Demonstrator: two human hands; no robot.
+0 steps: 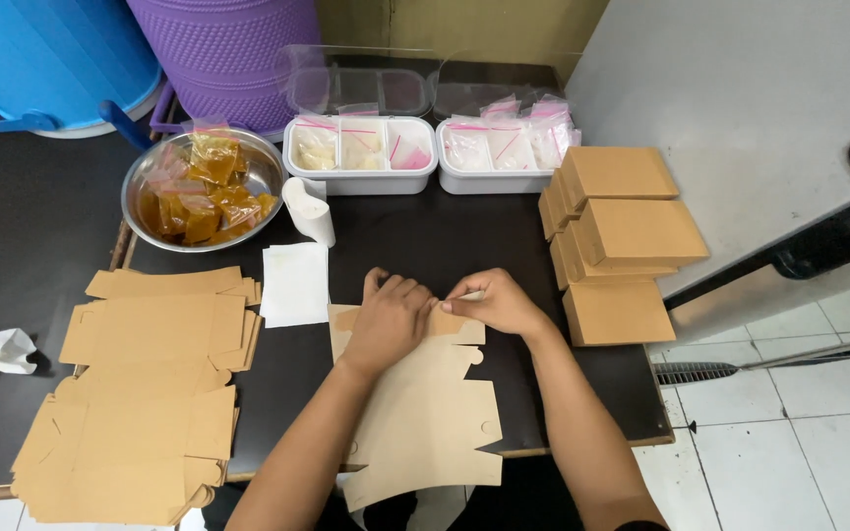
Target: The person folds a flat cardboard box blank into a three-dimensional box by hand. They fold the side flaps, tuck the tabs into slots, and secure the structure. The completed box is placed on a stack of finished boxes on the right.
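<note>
Black tabletop (425,236): hands (386,320) (499,300) crease flat kraft box blank (425,413).

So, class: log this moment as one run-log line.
left hand: pressing flat box blank | right hand: pinching its top flap | finished boxes: stacked right

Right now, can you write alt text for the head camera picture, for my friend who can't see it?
Two hands, left hand and right hand, press and fold the top edge of a flat brown box blank on a dark table. More blanks lie stacked to the left, finished boxes to the right, with a bowl and trays of small packets behind.
</note>
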